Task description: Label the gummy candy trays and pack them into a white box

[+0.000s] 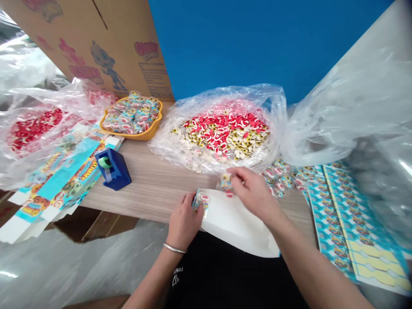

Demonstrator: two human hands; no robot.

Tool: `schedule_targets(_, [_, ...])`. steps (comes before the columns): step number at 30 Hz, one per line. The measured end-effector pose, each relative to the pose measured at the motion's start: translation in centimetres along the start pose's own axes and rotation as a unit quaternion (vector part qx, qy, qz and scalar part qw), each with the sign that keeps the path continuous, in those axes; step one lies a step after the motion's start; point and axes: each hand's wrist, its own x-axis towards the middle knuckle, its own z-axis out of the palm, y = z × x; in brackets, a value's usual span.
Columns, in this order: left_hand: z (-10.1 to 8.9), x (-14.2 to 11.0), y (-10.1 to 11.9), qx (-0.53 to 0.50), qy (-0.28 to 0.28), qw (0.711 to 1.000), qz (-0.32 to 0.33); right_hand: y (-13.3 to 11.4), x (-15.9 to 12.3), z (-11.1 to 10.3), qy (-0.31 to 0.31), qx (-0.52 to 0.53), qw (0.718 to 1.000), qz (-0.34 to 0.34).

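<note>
My left hand is closed on the left end of a long white carton, which lies tilted at the table's front edge with its white inside facing up. Near my left thumb, a small wrapped candy packet rests in that end. Over the carton's far edge, my right hand pinches another candy packet between thumb and fingers. More loose packets lie on the table just beyond my right wrist. Behind both hands, a clear plastic bag holds a heap of red, white and yellowish gummies.
A yellow basket full of wrapped packets stands at the back left. Nearer sit a blue tape dispenser and flattened printed cartons. Printed sheets lie at right under plastic. A cardboard box and blue panel close off the back.
</note>
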Motion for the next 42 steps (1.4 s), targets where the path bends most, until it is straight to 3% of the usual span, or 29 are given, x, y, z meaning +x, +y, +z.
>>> schedule_targets(2, [0.1,-0.1,0.3,-0.022,-0.005,1.0,-0.002,-0.2,-1.5,1.7,-0.044,0.065,0.997,0.015])
schedule_targets(5, [-0.5,-0.1,0.4,-0.069,-0.024,0.997,-0.01,0.1,-3.0,5.5,-0.045,0.095,0.993,0.062])
schedule_targets(7, [-0.9,-0.1,0.3,-0.09,-0.04,0.995,0.001,0.1,-3.4,7.5,-0.027,0.072,0.994,0.08])
schedule_targets(9, [-1.1,-0.1,0.2,-0.082,-0.049,0.995,0.017,-0.3,-3.7,8.1,-0.03,-0.001,0.997,0.07])
schedule_targets(11, [-0.9,0.0,0.0,-0.057,-0.047,0.997,0.025,-1.0,-3.9,7.1,-0.055,-0.099,0.993,0.032])
schedule_targets(13, [-0.7,0.1,-0.3,-0.039,-0.046,0.998,0.021,-1.3,-3.8,4.8,-0.068,-0.182,0.981,0.002])
schedule_targets(16, [-0.7,0.2,-0.6,-0.036,-0.064,0.997,0.023,-0.2,-2.7,0.5,-0.059,-0.276,0.959,0.038])
schedule_targets(18, [-1.0,0.3,-0.8,-0.037,-0.081,0.996,0.022,1.4,-1.3,-1.5,-0.116,-0.326,0.936,0.063])
schedule_targets(21, [-1.5,0.1,-0.8,-0.021,-0.098,0.995,0.007,3.6,0.7,-2.0,-0.199,-0.341,0.917,0.056])
schedule_targets(25, [-1.9,-0.3,-0.6,-0.007,-0.095,0.995,0.001,4.1,1.8,-0.6,-0.209,-0.313,0.926,0.018])
schedule_targets(27, [-1.8,-0.3,-0.3,-0.006,-0.083,0.996,0.005,3.3,1.6,-0.9,-0.194,-0.31,0.931,0.014])
schedule_targets(30, [-1.1,-0.2,0.4,-0.004,-0.061,0.998,0.005,1.8,0.5,-2.8,-0.102,-0.284,0.953,0.034])
schedule_targets(33, [0.4,-0.2,1.2,-0.022,-0.045,0.999,0.001,1.0,-1.4,-3.7,-0.014,-0.102,0.994,0.047])
schedule_targets(36, [1.8,-0.5,1.7,-0.055,-0.05,0.997,0.012,1.5,-3.4,-1.6,-0.058,0.08,0.993,0.058])
schedule_targets(38, [2.1,-0.7,1.9,-0.076,-0.053,0.995,0.02,2.4,-4.3,0.9,-0.066,0.119,0.988,0.079])
schedule_targets(42, [1.4,-1.1,1.8,-0.115,-0.078,0.99,0.034,2.9,-4.9,5.1,-0.023,0.144,0.98,0.133])
